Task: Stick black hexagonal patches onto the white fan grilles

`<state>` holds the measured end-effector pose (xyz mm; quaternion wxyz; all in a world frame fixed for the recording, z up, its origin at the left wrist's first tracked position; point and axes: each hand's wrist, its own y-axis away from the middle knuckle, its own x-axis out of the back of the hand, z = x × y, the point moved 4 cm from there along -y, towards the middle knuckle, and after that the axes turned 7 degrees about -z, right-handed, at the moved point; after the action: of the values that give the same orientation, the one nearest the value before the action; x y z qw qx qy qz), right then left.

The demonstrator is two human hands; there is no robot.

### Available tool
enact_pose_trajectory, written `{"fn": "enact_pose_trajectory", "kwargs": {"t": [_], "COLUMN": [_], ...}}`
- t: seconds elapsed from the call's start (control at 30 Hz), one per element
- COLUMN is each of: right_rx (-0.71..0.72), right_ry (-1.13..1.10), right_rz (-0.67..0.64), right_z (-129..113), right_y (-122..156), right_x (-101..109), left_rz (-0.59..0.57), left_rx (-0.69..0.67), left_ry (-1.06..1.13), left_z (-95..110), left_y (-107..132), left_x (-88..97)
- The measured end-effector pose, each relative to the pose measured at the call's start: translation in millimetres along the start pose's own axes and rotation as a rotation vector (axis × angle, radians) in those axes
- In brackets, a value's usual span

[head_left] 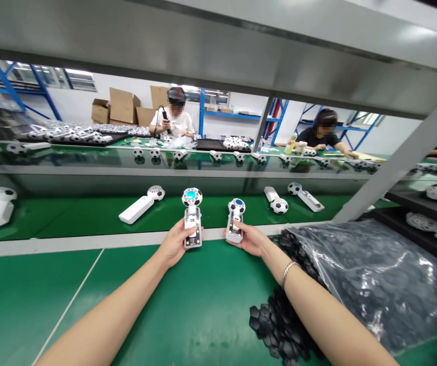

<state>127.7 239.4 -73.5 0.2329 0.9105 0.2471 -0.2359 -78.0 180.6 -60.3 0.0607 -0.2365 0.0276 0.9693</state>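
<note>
My left hand [176,245] grips a handheld soccer-ball-headed device [193,216] by its handle, thumb across the front. Its round head has a blue disc, and the open handle shows inner parts. In my right hand [249,238] is a second soccer-ball-headed device [236,207], also with a blue disc and tilted slightly. Both are held over the pale edge between the bench and the green belt. Below my right forearm, a heap of black hexagonal pieces [279,325] lies on the bench, beside a clear plastic bag [386,274] of dark pieces.
More ball-headed devices [138,208] lie along the green belt [88,216], some white side up. Dark trays [424,223] with parts stand at right, near a slanted grey post [401,147]. A metal shelf [218,46] hangs overhead. Co-workers [174,119] sit across the line.
</note>
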Motion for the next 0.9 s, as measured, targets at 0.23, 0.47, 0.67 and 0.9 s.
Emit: {"fn": "enact_pose_trajectory", "kwargs": {"t": [0.23, 0.47, 0.67, 0.9], "right_rx": [0.064, 0.109, 0.12, 0.124], "right_ry": [0.042, 0.106, 0.125, 0.163], "right_rz": [-0.06, -0.078, -0.11, -0.106], "right_z": [1, 3, 3, 2], "right_y": [9, 9, 8, 12], "right_x": [-7, -7, -6, -14], "left_rz": [-0.033, -0.024, -0.024, -0.058], "left_rx": [0.014, 0.009, 0.019, 0.016], "left_ry": [-0.024, -0.024, -0.013, -0.042], "left_z": [1, 1, 2, 0], "left_y": [0, 0, 1, 1], "left_x": [0.9, -1.7, -3.8, -4.2]}}
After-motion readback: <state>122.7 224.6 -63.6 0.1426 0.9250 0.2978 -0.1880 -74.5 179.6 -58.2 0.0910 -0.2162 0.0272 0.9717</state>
